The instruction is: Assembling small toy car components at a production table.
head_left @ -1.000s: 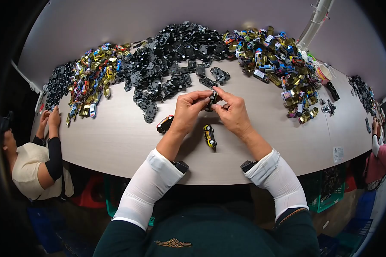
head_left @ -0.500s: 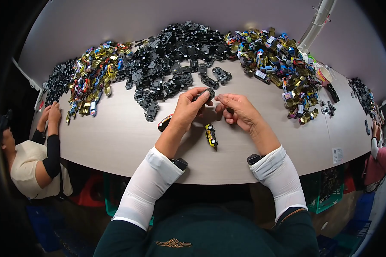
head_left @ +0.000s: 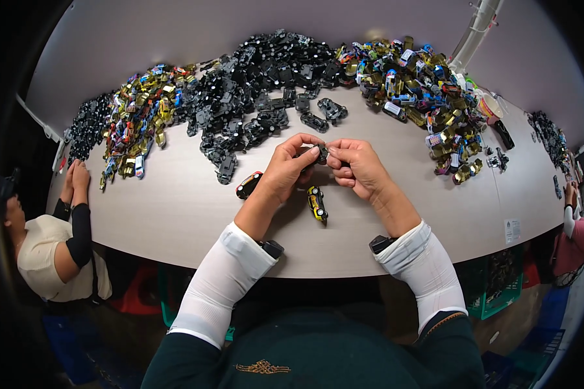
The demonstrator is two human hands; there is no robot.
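My left hand (head_left: 291, 165) and my right hand (head_left: 357, 165) meet above the middle of the pale table (head_left: 175, 214). Between their fingertips they pinch one small black toy car chassis (head_left: 321, 153). Just below the hands a yellow and black toy car (head_left: 316, 203) lies on the table. A red and black toy car (head_left: 248, 185) lies to the left of my left wrist. Both forearms wear white sleeves with a dark band at each wrist.
A big heap of black chassis parts (head_left: 266, 84) covers the far middle. Coloured toy car heaps lie at far left (head_left: 139, 120) and far right (head_left: 415, 84). A seated person (head_left: 45, 240) rests hands on the left edge. Another person's arm (head_left: 568, 217) shows at right.
Both hands stayed together over the table's middle, shifting slightly while turning the black part between the fingers. The cars on the table have not moved.
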